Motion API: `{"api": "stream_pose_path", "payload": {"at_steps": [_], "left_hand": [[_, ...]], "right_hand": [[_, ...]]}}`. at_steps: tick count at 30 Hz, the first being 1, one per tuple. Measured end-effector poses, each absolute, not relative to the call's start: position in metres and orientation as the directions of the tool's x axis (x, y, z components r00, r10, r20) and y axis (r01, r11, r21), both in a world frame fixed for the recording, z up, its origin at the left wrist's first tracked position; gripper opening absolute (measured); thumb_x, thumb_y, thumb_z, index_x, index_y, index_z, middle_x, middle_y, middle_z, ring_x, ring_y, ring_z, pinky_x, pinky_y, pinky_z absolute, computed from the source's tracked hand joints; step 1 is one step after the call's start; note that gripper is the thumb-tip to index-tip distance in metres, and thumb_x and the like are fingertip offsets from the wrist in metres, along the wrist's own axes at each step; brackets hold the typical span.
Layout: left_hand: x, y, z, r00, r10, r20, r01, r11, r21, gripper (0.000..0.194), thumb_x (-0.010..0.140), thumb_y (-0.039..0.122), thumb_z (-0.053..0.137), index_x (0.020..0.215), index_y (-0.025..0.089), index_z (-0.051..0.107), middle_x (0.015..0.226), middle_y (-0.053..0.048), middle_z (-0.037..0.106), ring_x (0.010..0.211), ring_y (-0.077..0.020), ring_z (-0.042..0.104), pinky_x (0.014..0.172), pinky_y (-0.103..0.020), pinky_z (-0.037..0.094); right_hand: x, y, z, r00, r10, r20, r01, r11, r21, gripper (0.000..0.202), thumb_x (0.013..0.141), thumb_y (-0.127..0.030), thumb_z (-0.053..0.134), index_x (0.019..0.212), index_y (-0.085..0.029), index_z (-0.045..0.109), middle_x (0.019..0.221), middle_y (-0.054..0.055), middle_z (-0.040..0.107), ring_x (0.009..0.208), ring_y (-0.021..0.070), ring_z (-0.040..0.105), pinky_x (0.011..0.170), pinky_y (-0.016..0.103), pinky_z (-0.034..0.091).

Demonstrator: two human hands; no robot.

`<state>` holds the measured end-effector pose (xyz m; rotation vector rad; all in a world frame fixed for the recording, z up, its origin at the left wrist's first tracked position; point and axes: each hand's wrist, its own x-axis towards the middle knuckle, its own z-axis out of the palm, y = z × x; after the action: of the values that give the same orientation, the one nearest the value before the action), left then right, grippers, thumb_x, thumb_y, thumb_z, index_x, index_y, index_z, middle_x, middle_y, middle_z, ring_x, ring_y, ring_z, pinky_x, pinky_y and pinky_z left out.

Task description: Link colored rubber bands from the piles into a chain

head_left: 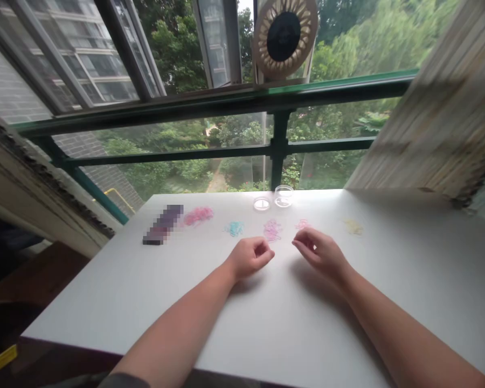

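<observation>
My left hand (250, 256) rests near the middle of the white table, its fingers curled closed toward the right. Facing it across a small gap, my right hand (321, 250) has thumb and fingertips pinched together. Anything in either hand is too small or hidden to make out. Just beyond them lie loose piles of tiny thin loops, perhaps rubber bands or clips: a lilac-pink pile (272, 229), a small pink pile (303, 223) partly behind my right hand, and a turquoise pile (235, 228) to the left. A yellow pile (353, 226) sits farther right.
A larger pink pile (199, 215) lies at the left beside a dark, pixelated flat object (163, 225). Two clear round dishes, a lower one (261, 203) and a taller one (284, 197), stand at the white table's (145, 302) back edge. Behind are a green railing (226, 102) and curtains.
</observation>
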<state>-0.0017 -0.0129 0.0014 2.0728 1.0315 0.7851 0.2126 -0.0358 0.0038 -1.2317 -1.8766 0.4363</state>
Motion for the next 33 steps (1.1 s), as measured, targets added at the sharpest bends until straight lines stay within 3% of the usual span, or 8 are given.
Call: {"api": "stream_pose_path", "payload": {"at_steps": [7,11,14,16,23,28,33], "left_hand": [[-0.03,0.006,0.006,0.45,0.868,0.209,0.602,-0.467,0.647,0.021,0.072,0.037,0.059,0.063,0.017,0.056,0.06,0.0,0.058,0.054,-0.0106,0.049,0.052,-0.022,0.037],[-0.09,0.031,0.008,0.069,0.974,0.215,0.813,-0.18,0.553,0.021,0.07,0.039,0.06,0.07,0.018,0.061,0.071,-0.003,0.065,0.064,-0.0157,0.058,0.059,-0.025,0.041],[-0.134,0.043,0.008,-0.226,0.958,0.178,0.882,0.124,0.454,0.023,0.066,0.04,0.063,0.075,0.018,0.062,0.079,-0.006,0.068,0.072,-0.0201,0.061,0.064,-0.028,0.043],[-0.152,0.047,0.006,-0.322,0.935,0.149,0.882,0.239,0.407,0.025,0.065,0.041,0.063,0.077,0.019,0.063,0.083,-0.006,0.069,0.076,-0.0223,0.062,0.065,-0.028,0.043],[-0.158,0.055,0.003,-0.359,0.927,0.108,0.864,0.286,0.414,0.028,0.066,0.042,0.063,0.085,0.021,0.068,0.089,-0.006,0.071,0.081,-0.0232,0.063,0.065,-0.029,0.044],[-0.158,0.057,0.003,-0.355,0.928,0.115,0.867,0.281,0.41,0.026,0.067,0.04,0.06,0.084,0.022,0.07,0.089,-0.006,0.071,0.082,-0.0249,0.063,0.065,-0.031,0.044],[-0.158,0.057,0.002,-0.355,0.927,0.123,0.871,0.28,0.404,0.025,0.069,0.038,0.059,0.083,0.022,0.071,0.09,-0.008,0.071,0.083,-0.0266,0.063,0.067,-0.032,0.044]], "right_hand": [[0.21,-0.037,-0.002,-0.303,0.912,0.277,0.556,0.405,-0.726,0.023,0.087,-0.031,0.041,0.071,-0.019,0.053,0.062,0.001,0.056,0.057,0.0134,0.051,0.056,0.025,0.039],[0.209,-0.038,-0.003,-0.344,0.904,0.253,0.594,0.418,-0.687,0.025,0.085,-0.032,0.044,0.065,-0.019,0.05,0.057,-0.001,0.052,0.055,0.013,0.046,0.053,0.025,0.035],[0.208,-0.039,-0.004,-0.346,0.903,0.256,0.598,0.422,-0.682,0.03,0.083,-0.034,0.046,0.058,-0.019,0.041,0.052,-0.003,0.041,0.05,0.0113,0.039,0.05,0.024,0.031],[0.206,-0.04,-0.005,-0.355,0.901,0.248,0.6,0.423,-0.679,0.033,0.083,-0.034,0.046,0.055,-0.019,0.036,0.05,-0.004,0.035,0.049,0.0102,0.034,0.048,0.024,0.028],[0.204,-0.043,-0.002,-0.446,0.883,0.149,0.601,0.419,-0.681,0.042,0.084,-0.035,0.044,0.052,-0.019,0.021,0.051,-0.005,0.02,0.048,0.0087,0.023,0.048,0.025,0.021],[0.199,-0.05,0.003,-0.557,0.83,-0.025,0.594,0.377,-0.711,0.041,0.083,-0.035,0.043,0.052,-0.018,0.022,0.052,-0.005,0.02,0.048,0.0084,0.02,0.046,0.025,0.017],[0.193,-0.054,0.006,-0.599,0.798,-0.062,0.595,0.392,-0.702,0.039,0.081,-0.031,0.045,0.05,-0.018,0.024,0.051,-0.005,0.021,0.048,0.0083,0.018,0.045,0.026,0.015]]}}
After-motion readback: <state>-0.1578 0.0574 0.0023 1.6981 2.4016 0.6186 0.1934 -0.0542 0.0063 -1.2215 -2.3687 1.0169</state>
